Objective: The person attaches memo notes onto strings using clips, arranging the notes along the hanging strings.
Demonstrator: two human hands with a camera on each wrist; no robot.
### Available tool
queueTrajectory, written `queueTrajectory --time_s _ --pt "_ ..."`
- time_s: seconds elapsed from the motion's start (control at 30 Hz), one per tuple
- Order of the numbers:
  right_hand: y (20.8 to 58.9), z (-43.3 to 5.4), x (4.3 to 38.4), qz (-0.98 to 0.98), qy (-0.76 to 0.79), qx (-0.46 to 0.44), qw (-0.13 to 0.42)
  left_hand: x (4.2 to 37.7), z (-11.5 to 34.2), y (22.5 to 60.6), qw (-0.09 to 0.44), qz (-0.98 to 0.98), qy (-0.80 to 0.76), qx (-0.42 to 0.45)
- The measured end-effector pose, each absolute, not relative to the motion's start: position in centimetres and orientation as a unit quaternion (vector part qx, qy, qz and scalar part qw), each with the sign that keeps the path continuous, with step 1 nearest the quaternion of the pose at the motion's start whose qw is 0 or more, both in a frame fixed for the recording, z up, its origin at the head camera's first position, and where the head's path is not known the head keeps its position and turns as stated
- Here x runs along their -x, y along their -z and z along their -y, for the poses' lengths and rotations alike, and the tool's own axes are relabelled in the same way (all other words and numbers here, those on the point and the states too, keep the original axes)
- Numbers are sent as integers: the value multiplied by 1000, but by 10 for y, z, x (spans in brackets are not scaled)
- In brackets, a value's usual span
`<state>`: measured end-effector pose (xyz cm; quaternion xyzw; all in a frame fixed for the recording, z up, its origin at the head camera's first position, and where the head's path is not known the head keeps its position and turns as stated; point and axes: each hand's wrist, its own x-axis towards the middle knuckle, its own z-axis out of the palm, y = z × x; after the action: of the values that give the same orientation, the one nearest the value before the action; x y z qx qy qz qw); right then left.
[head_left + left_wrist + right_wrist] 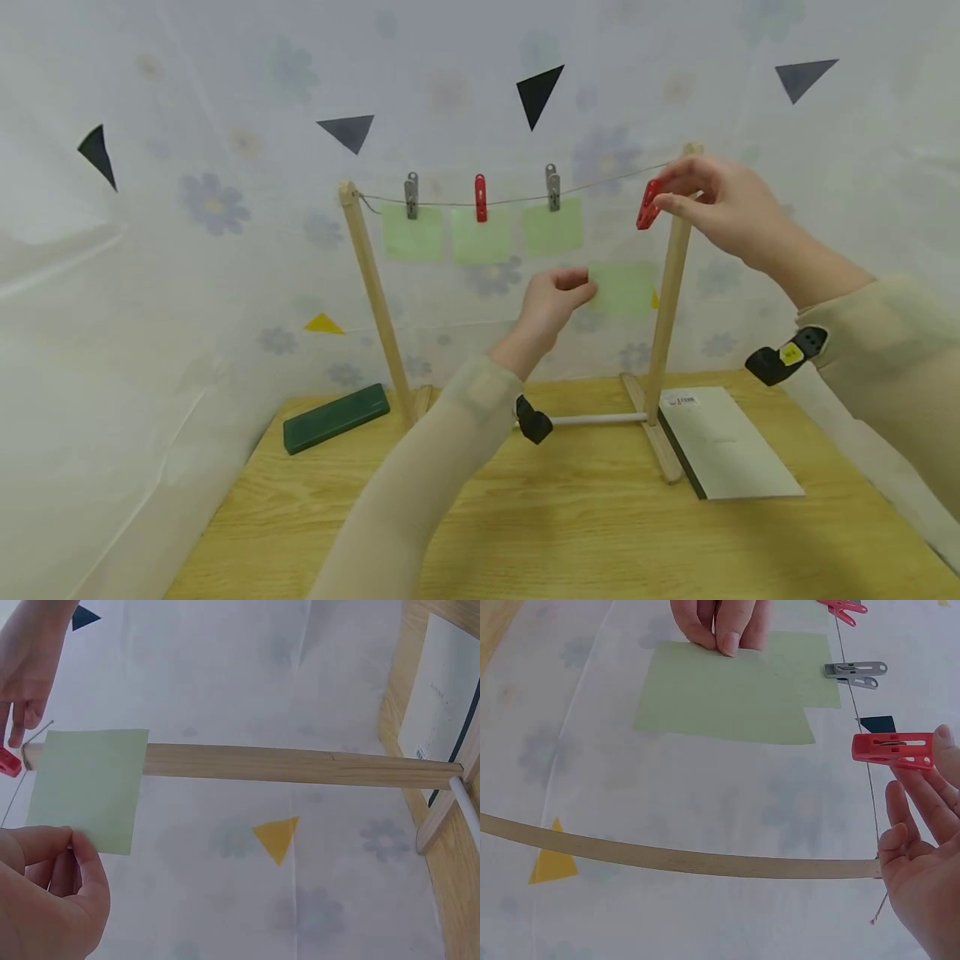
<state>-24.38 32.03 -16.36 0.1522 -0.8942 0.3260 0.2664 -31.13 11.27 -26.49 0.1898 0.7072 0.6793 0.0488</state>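
My left hand pinches the left edge of a pale green paper sheet below the string. Up at the right post, my right hand holds a red clothespin between thumb and fingers. In the right wrist view this red clothespin lies close by the string, apart from the paper. Along the string hang 3 more green sheets: one under a grey clothespin, one under a red clothespin, one under another grey clothespin.
Two wooden posts, left and right, carry the string, with a white rod low between them. A dark green case lies on the table at left, a pale notebook at right. Patterned cloth hangs behind.
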Motion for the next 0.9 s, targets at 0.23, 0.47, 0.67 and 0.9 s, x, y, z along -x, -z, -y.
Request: queueTrajectory --time_s 0.23,0.47,0.67,0.9 --pt "154 -320 249 894 -328 -143 268 306 -118 250 32 -694 -695 -182" --pt "138 -316 256 887 -338 -155 276 314 -121 240 27 -655 -737 -166" --pt "130 -312 262 890 -330 -149 276 317 -124 234 16 -640 -752 -159" --pt "127 -308 266 891 -339 -133 270 318 -128 227 2 -661 -735 -151"
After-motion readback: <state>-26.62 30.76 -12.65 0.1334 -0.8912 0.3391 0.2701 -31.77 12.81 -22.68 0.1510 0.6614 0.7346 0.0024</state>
